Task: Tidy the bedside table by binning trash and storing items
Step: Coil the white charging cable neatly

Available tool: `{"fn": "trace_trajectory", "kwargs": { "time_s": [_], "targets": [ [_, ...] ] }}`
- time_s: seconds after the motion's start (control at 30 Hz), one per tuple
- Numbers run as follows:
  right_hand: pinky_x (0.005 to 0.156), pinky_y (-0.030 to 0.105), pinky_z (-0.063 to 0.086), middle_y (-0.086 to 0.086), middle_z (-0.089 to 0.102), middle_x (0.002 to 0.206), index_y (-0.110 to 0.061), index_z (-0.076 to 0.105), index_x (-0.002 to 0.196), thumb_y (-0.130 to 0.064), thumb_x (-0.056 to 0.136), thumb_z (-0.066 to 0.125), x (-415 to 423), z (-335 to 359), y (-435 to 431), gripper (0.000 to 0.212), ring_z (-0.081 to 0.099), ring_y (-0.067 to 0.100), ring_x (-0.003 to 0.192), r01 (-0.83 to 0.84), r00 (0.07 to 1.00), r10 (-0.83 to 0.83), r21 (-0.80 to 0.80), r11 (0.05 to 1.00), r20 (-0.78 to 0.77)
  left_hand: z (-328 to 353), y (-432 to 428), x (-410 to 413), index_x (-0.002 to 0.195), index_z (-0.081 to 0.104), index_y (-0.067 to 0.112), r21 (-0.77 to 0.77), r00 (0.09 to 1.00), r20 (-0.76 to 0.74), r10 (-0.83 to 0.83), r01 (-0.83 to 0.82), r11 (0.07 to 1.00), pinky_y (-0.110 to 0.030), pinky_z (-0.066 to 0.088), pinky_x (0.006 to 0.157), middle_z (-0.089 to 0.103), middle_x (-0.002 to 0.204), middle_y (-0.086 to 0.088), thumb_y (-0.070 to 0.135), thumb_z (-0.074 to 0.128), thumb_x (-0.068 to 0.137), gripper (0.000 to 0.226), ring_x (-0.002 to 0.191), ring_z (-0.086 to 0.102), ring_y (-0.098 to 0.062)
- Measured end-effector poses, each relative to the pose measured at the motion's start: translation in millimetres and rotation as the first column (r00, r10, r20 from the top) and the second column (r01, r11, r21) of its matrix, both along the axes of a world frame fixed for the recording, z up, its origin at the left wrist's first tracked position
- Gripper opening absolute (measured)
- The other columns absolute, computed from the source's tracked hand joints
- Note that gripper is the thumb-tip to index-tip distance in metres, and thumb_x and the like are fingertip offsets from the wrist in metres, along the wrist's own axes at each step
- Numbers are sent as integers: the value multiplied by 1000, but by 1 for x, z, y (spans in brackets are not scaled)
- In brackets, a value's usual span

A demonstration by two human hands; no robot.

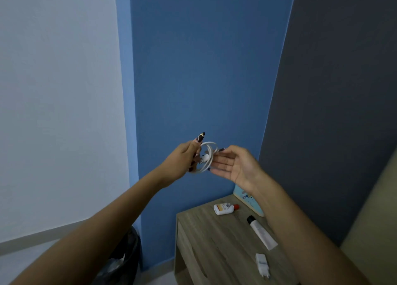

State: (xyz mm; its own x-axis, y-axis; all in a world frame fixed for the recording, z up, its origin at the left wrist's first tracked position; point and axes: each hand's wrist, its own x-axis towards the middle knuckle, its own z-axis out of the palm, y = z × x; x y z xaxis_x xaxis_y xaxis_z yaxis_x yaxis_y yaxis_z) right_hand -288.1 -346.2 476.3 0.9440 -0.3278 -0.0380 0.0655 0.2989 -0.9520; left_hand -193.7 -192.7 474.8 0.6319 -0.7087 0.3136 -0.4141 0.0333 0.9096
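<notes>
Bedside table (214,241) looks partly done at best: three loose items on top, plus a light-blue box (247,196) leaning at the back by the wall. Items are a small white bottle (224,208) with red cap lying on its side near the back, a pale tube (261,233) with black cap lying mid-top, and a white charger plug (262,264) near the front edge, all apart from each other. Cable (207,158) is off the table, held up in front of the blue wall between both hands, wound into a small loose coil of a few loops with one connector end showing inside the loop. Left hand (182,162) has fingers curled round the coil's left side and grips it. Right hand (234,166) is palm-up, fingers nearly straight, tips against the right side of the loop (can't tell if the thumb actually nips the cable). My read: the coiling is about finished and stowing the cable is next, then bottle, tube and plug need homes. Bin (122,261) with black liner sits on the floor just left of the table, something pale inside, can't make out what. No obvious trash visible on the tabletop.
</notes>
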Motion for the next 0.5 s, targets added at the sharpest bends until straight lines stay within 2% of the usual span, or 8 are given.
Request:
{"fn": "trace_trajectory", "kwargs": {
  "time_s": [0.1, 0.2, 0.23, 0.37, 0.5],
  "targets": [
    [99, 55, 47, 12, 72, 99, -15, 68, 83, -19, 83, 54, -4, -1, 4, 15, 64, 27, 105, -96, 995, 96, -85, 992, -7, 1, -2, -3, 73, 38, 14, 41, 986, 155, 67, -74, 996, -24, 29, 53, 33, 60, 3, 40, 29, 102, 41, 51, 29, -11],
    [100, 52, 46, 8, 69, 101, -18, 64, 96, -24, 78, 63, -3, -4, 13, 19, 63, 22, 104, -191, 981, 193, -191, 963, -8, 0, -6, -4, 73, 41, 12, 92, 940, 323, 112, -149, 985, -27, 31, 57, 40, 61, 2, 34, 28, 104, 40, 54, 36, -12],
    [100, 50, 48, 7, 67, 99, -19, 63, 97, -23, 76, 66, -2, -4, 16, 22, 63, 21, 101, -193, 980, 197, -214, 958, -3, 0, -6, -3, 74, 43, 11, 94, 946, 308, 105, -140, 986, -27, 32, 58, 41, 62, 0, 33, 28, 104, 40, 55, 36, -13],
    [92, 43, 53, 2, 67, 87, -21, 61, 88, -13, 83, 67, -1, -2, 22, 11, 64, 18, 91, -151, 985, 170, -297, 943, 41, 1, -5, -3, 83, 48, 10, 36, 998, 56, 41, -43, 998, -29, 35, 63, 41, 73, -11, 42, 31, 102, 41, 65, 38, -19],
    [89, 43, 56, 3, 60, 85, -18, 57, 95, -10, 78, 57, -2, -1, 22, 19, 62, 18, 90, -119, 991, 135, -363, 924, 20, 3, -4, -4, 75, 44, 10, 25, 996, -86, -10, 12, 1000, -16, 33, 48, 32, 66, -8, 42, 30, 103, 44, 52, 31, -10]
  ]
}}
